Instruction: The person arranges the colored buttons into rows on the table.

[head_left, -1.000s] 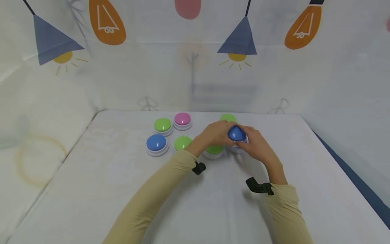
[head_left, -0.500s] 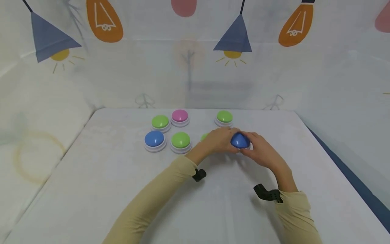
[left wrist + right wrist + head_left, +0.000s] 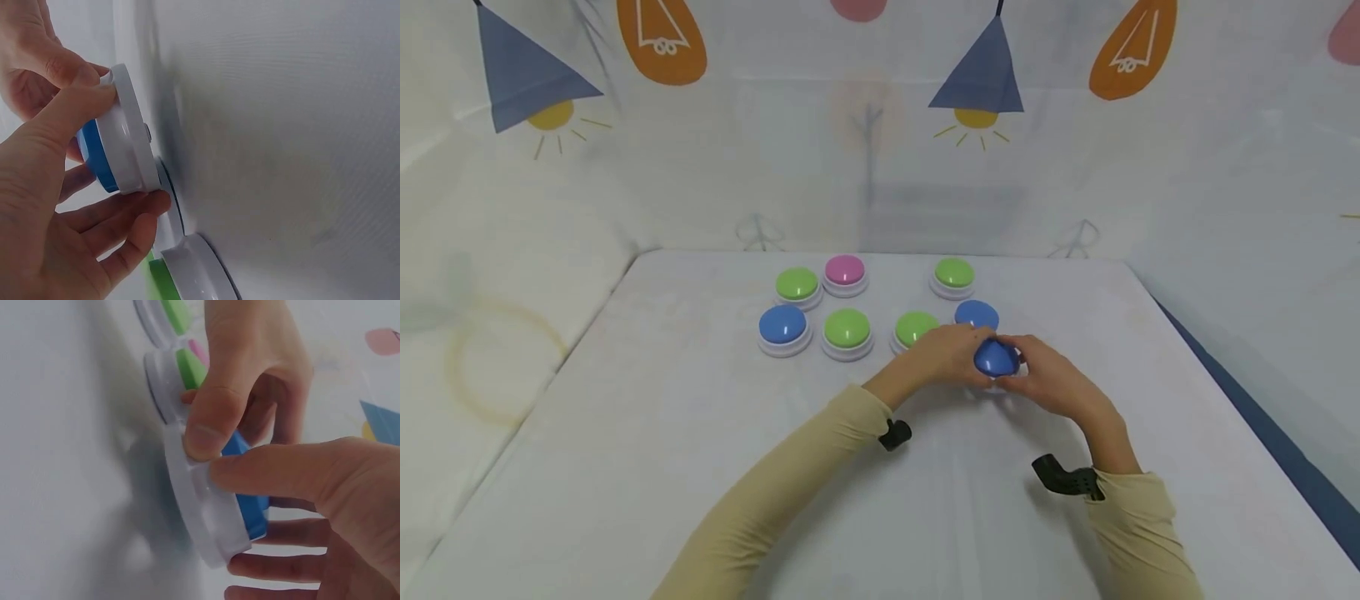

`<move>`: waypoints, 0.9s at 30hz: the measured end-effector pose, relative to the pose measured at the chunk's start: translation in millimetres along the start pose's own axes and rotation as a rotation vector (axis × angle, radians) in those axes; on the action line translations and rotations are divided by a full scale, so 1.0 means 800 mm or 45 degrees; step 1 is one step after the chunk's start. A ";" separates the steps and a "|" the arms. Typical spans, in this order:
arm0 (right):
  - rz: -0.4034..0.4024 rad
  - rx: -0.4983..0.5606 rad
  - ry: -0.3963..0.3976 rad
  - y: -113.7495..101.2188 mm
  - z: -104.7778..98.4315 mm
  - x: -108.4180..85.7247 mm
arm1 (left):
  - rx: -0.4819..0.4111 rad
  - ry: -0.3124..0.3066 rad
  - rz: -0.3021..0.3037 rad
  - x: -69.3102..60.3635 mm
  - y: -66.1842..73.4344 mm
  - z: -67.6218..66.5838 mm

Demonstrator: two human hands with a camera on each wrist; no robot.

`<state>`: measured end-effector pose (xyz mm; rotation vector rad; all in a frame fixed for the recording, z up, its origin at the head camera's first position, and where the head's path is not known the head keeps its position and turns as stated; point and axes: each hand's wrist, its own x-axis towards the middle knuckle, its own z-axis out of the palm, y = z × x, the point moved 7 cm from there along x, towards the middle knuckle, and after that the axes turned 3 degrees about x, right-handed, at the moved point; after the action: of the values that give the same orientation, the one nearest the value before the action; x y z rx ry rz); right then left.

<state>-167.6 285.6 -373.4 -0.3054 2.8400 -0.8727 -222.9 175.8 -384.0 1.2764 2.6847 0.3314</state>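
Observation:
A blue push button with a white round base is held between both hands in the head view. My left hand grips its left side, thumb on the white base. From the right, my right hand pinches the same button, its thumb beside the left thumb. Both wrist views show the button tilted, its underside apart from the tabletop at least in part. Just behind the hands sits another blue button, partly hidden. Left of the left hand is a green button, its lower right covered.
More buttons stand on the white table: a green one, a blue one, another green one, a pink one and a green one at the back. A patterned cloth hangs behind.
Both hands have brought the held blue button toward the person and slightly right. The blue button behind them and the green one to their left now show more.

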 end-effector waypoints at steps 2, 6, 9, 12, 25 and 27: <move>-0.014 -0.001 0.022 0.004 -0.001 0.003 | -0.001 0.017 -0.005 0.002 -0.001 0.000; -0.014 0.009 0.034 0.009 -0.001 0.007 | 0.019 0.034 -0.010 0.006 -0.001 0.001; 0.019 0.010 0.009 0.014 0.004 0.009 | 0.036 0.017 -0.013 0.008 -0.002 0.004; 0.019 0.007 0.000 0.016 0.007 0.012 | 0.041 0.004 -0.020 0.009 -0.003 0.007; -0.007 0.013 0.044 0.027 0.005 0.023 | 0.080 0.019 -0.065 0.022 -0.003 0.008; -0.009 0.020 0.043 0.029 0.005 0.024 | 0.083 0.015 -0.074 0.024 -0.003 0.009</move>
<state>-188.8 297.4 -391.7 -0.3021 2.8634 -0.9096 -235.3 190.5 -392.2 1.2139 2.7576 0.2464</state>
